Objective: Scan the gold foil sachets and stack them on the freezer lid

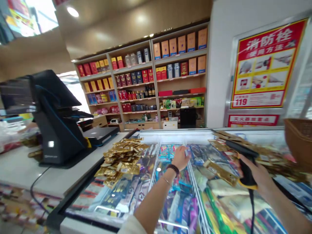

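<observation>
- Left hand point(180, 158): open, palm down, fingers loosely spread, holding nothing visible. It sits above a white wire divider point(187, 182) of a chest freezer point(170, 133). Contact with the divider cannot be confirmed. A dark beaded bracelet point(173, 168) and a thin bangle point(166, 181) are on the wrist.
- Right hand point(258, 177): clenched around the grip of a barcode scanner point(247, 167).
- Barcode scanner: black pistol-type body, yellow band near the base of the grip, head pointing up and away from the person. A black cable point(252, 208) hangs straight down from it.
- Gold foil sachets: small, flat and crinkled, in two loose heaps. One heap point(119, 159) lies left of the left hand, the other point(265, 159) beside and behind the scanner. Both rest on the freezer top.
- Freezer contents: brightly coloured packets point(179, 201), seen below the top.
- Desk point(21, 165): white, left of the freezer, carrying a black POS terminal point(58, 130).
- Surroundings: wooden shelves point(180, 78) of boxed goods stand ahead. A red fire-hydrant instruction poster point(268, 65) and a wicker basket point(299, 139) are at right.
</observation>
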Available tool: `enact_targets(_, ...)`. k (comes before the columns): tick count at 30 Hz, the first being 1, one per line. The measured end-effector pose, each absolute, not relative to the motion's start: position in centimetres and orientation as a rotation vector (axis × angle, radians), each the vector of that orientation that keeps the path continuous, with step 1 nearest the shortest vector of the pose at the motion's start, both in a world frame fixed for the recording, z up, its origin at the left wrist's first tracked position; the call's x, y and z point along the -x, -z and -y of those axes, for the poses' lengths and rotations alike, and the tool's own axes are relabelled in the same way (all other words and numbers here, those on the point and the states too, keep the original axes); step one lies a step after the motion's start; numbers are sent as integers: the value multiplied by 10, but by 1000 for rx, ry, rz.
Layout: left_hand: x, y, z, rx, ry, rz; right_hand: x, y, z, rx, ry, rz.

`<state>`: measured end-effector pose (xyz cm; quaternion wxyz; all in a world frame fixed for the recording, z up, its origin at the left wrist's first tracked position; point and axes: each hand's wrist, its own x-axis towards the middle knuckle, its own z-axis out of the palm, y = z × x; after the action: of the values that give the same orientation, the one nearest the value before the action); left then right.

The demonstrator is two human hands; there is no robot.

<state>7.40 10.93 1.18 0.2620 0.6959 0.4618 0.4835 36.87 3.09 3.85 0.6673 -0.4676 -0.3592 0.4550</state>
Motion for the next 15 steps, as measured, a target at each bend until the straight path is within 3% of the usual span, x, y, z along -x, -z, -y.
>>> enact_targets(7, -186, 22, -121, -1958, -1091, -1037, -384, -13, -47, 1059, -980, 796)
enact_targets(15, -154, 15, -122, -1794, -1128, -1407, -383, -8, -51, 1141, -927, 831)
